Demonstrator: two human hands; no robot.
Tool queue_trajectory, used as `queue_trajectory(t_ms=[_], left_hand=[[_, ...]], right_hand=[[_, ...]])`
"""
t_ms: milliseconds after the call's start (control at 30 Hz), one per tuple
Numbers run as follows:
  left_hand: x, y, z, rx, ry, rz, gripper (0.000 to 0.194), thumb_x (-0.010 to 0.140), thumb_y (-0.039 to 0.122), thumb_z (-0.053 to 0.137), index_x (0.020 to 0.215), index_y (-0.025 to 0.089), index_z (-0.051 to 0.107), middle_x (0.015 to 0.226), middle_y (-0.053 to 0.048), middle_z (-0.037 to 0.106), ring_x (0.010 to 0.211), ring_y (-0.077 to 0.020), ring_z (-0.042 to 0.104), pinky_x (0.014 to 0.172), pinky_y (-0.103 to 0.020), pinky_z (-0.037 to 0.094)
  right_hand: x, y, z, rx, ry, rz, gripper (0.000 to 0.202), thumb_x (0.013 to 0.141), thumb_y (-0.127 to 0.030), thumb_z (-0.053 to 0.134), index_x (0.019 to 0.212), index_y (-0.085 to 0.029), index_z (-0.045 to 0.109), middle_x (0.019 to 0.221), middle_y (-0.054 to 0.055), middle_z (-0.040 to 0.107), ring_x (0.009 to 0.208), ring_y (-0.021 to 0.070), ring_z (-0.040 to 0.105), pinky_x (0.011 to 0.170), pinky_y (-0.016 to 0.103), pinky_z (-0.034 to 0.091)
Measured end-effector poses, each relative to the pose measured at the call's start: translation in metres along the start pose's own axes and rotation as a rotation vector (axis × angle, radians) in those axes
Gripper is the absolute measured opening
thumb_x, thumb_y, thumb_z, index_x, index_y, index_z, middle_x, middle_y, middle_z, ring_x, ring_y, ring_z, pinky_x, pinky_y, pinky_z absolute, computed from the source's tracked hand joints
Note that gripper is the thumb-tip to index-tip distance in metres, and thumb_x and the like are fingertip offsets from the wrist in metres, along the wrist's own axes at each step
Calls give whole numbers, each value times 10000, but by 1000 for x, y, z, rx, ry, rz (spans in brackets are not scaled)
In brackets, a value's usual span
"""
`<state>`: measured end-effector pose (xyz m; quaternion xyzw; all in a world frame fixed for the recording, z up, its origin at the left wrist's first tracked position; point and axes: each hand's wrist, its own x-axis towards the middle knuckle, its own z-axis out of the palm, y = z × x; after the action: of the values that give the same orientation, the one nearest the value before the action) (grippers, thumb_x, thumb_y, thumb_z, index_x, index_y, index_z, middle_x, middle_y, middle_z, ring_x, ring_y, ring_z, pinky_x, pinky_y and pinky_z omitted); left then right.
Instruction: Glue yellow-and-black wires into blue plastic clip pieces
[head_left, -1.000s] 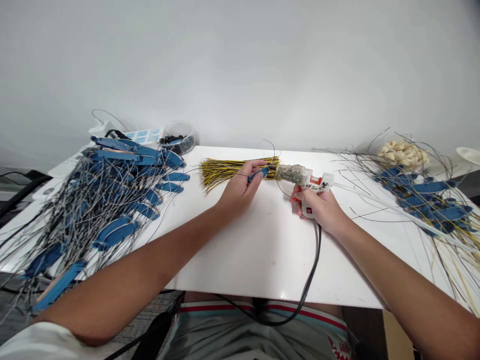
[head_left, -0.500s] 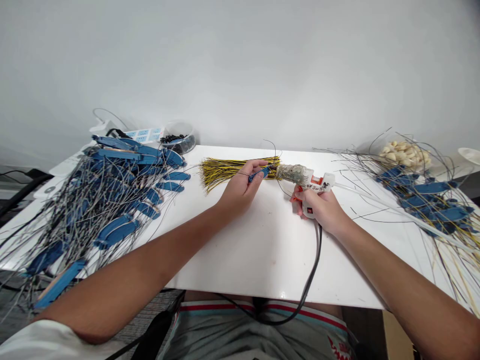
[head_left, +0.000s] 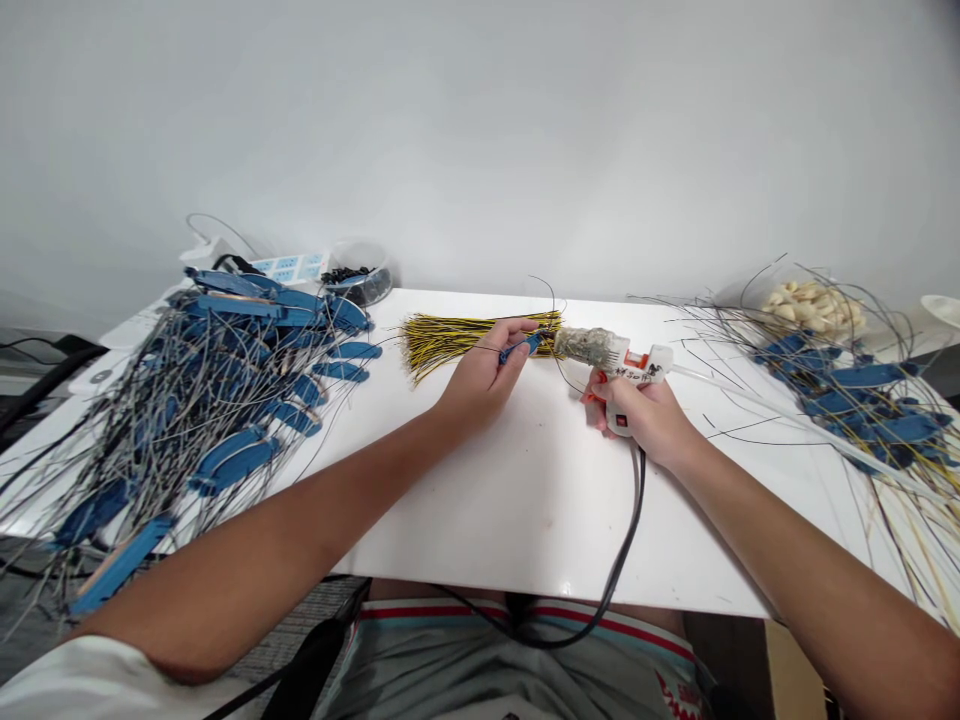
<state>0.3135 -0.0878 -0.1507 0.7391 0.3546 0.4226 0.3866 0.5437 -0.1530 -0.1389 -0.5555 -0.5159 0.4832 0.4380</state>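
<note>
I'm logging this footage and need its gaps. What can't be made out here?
All in the head view:
Blue piece: partly covered by the left hand.
Glue gun: too small at its tip to tell contact.
Black lettering: too small to read.
Right hand: fingers partly hidden behind the glue gun.
White object: cut off by the right edge.

Grey wall (head_left: 480, 140), power strip (head_left: 288, 268) (blue-and-white)
</note>
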Motion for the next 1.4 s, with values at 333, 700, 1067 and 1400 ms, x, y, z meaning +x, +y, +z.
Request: queue_trajectory(t_ms=[333,700,1067,1400], left_hand=[[0,1,0,-4,11,-7,376,1087,397,498,1406,226,599,1248,-87,724,1147,-219,670,1005,-341,474],[0,1,0,-10,2,-16,372,1083,401,501,1398,228,597,1261,-88,721,1151,-218,666,1023,-344,474],[-1,4,0,-11,10,-32,373,1087,395,499,1407,229,595,1221,-78,725,1101,-210,672,947,-329,470],[-1,2,-1,-11,1,-40,383,1088,417,503,1422,250,588,1216,-69,713,1106,-208,679,951,-330,486]], right_hand=[[2,3,-1,21,-13,-9,77,820,-261,629,790,-193,650,598,3,631,483,150,553,452,267,426],[1,4,-1,50,-15,-14,64,822,-251,633,794,-199,658,633,16,643,493,153,558,444,269,423],[0,0,1,65,29,-24,74,787,-261,652,805,-189,643,745,27,687,494,136,574,413,250,438],[-1,-3,3,18,49,-32,114,781,-302,646,778,-189,638,684,15,660,476,130,565,404,242,432]])
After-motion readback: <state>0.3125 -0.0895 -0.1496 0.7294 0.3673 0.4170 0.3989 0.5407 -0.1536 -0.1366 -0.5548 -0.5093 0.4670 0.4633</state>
